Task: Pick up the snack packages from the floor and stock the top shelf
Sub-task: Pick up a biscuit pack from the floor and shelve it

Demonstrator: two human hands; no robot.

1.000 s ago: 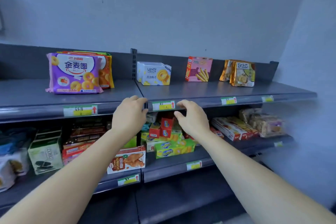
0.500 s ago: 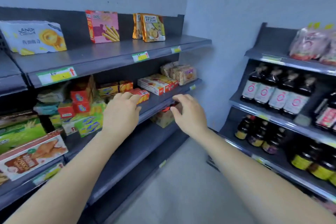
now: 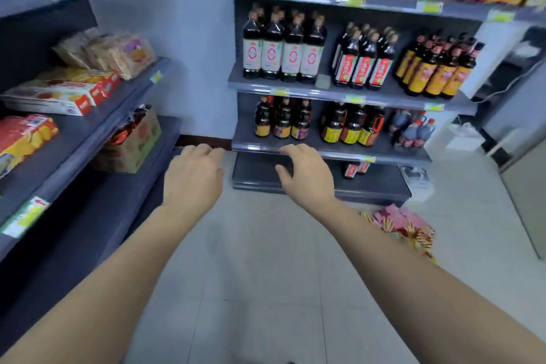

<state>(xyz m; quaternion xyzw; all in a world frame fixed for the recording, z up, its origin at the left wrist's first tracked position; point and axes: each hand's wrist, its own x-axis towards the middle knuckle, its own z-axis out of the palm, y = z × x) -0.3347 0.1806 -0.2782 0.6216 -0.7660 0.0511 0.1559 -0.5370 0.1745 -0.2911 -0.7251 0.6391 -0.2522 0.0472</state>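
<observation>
Snack packages (image 3: 404, 227) on tiled floor (image 3: 266, 275)

Small shop aisle. A pale blue wall (image 3: 201, 38) stands far ahead, a dark skirting (image 3: 204, 143) along its foot. The floor (image 3: 266, 275) is light grey tile. Dark grey shelving (image 3: 85, 133) runs along the left. A second grey rack (image 3: 331, 94), filled with dark bottles (image 3: 282, 50), stands against the far wall to the right. Light is soft and even.
</observation>
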